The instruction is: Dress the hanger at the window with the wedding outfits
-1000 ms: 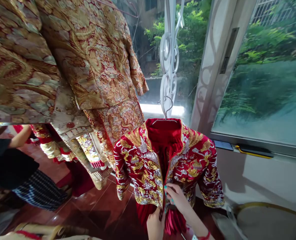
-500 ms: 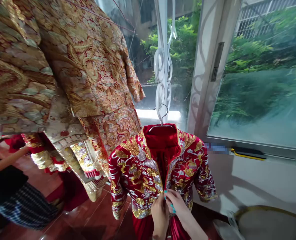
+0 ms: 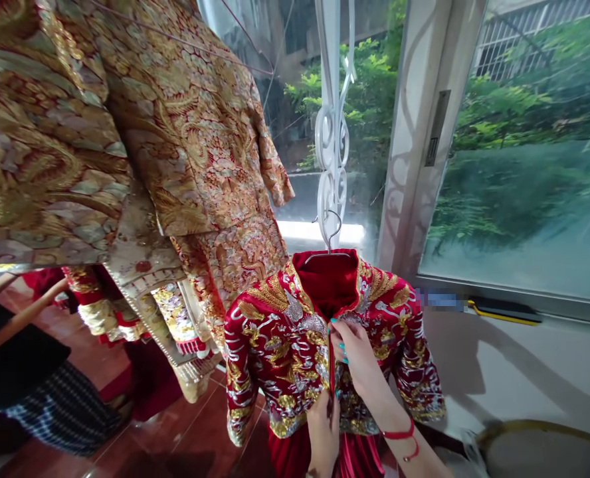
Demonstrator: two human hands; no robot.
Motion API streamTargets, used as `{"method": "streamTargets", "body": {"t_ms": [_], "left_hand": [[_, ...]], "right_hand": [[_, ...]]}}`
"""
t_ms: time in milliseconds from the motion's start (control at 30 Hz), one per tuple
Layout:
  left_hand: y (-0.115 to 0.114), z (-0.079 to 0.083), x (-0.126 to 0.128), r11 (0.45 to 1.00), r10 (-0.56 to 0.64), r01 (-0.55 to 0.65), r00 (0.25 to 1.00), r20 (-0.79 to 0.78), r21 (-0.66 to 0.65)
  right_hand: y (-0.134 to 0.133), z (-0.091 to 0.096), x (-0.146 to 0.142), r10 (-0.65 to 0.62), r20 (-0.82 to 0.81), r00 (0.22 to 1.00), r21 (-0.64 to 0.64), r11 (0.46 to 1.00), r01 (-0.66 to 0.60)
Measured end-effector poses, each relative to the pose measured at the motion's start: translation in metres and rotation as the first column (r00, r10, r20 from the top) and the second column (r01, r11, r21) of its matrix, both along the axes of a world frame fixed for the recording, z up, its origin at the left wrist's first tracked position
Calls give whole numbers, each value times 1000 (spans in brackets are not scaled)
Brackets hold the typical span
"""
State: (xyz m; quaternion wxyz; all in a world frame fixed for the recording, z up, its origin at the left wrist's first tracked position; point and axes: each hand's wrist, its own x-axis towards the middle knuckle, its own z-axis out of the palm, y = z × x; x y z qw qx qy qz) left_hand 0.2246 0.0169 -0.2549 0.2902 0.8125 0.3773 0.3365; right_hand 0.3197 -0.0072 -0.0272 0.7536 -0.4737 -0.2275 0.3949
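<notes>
Shiny red floor tiles [image 3: 200, 425] lie under this corner by a window [image 3: 524, 219]. Nearest is the left hand [image 3: 323, 428], low down, its fingers bent closed on the bottom front edge of a red jacket [image 3: 285, 358] with gold and silver stitching. Higher up, the right hand [image 3: 355, 352], with blue-green nails, pinches the front edge just below the collar. Its wrist has a red string bracelet [image 3: 398, 435], and the hand and arm hide some of the jacket. Red pleated cloth [image 3: 352, 457] hangs under the hem. Low on the right is a round thing with a gold rim [image 3: 564, 427].

The jacket hangs on a metal hanger [image 3: 330, 244], in front of a curly white metal stand [image 3: 331, 99]. To the left hang big gold patterned jackets [image 3: 200, 133], with more fancy clothes [image 3: 175, 312] below. They block part of a person [image 3: 16, 362] in a black top and checked bottoms. Green leaves [image 3: 504, 106] show through the glass.
</notes>
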Motion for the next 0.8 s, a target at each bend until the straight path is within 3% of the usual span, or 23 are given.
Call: {"method": "streamTargets", "body": {"t_ms": [333, 400, 500, 567, 600, 633, 667, 700, 733, 767, 800], "left_hand": [[3, -6, -1, 997, 29, -27, 999, 35, -66], [2, -5, 1, 996, 17, -11, 997, 72, -88], [4, 4, -7, 988, -56, 72, 991, 120, -140], [14, 24, -23, 988, -38, 62, 985, 168, -140], [23, 39, -35, 993, 15, 8, 979, 203, -114], [36, 59, -47, 992, 119, -104, 956, 268, -68], [53, 82, -60, 972, 222, -234, 920, 322, -3], [73, 108, -71, 931, 315, -361, 872, 374, 58], [94, 134, -81, 877, 375, -468, 809, 452, 109], [116, 158, -88, 858, 384, -497, 791, 476, 133], [138, 179, -93, 875, 360, -464, 814, 456, 137]], "right_hand": [[10, 36, -11, -125, -30, 992, 72, 989, 127], [8, 40, -9, -88, 40, 995, 75, 994, 85], [-15, 33, 17, -7, 288, 958, 18, 1000, 2], [-42, 20, 51, -168, 476, 863, 4, 982, 190], [-57, 11, 72, -329, 557, 762, 43, 928, 370], [-72, 0, 94, -471, 620, 627, 105, 842, 529], [-84, -11, 116, -560, 668, 490, 151, 747, 647], [-93, -22, 137, -537, 729, 424, 143, 725, 674], [-99, -33, 155, -482, 764, 428, 121, 759, 639], [-101, -43, 170, -419, 785, 457, 92, 808, 582], [-101, -51, 182, -355, 799, 485, 60, 850, 524]]}}
